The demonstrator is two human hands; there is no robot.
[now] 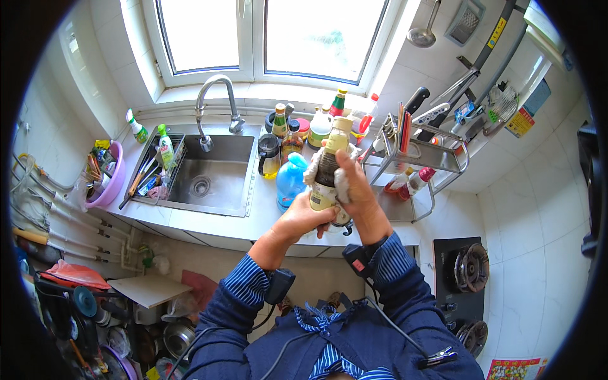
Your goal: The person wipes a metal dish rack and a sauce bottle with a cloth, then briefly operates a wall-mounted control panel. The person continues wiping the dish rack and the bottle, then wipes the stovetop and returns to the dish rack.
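Note:
A dark sauce bottle with a yellow cap and pale labels is held up over the counter's front edge, tilted slightly. My left hand grips it near the base. My right hand presses a whitish cloth against its right side, and some of the cloth shows on the left side too. Just left of the bottle stands a blue pump bottle on the counter. Behind it are a glass oil jug, a white jug with a yellow label and several other condiment bottles.
A steel sink with a faucet and a wire basket lies to the left. Beyond it sits a pink basin. To the right stand a metal rack with knives and chopsticks, and a gas stove.

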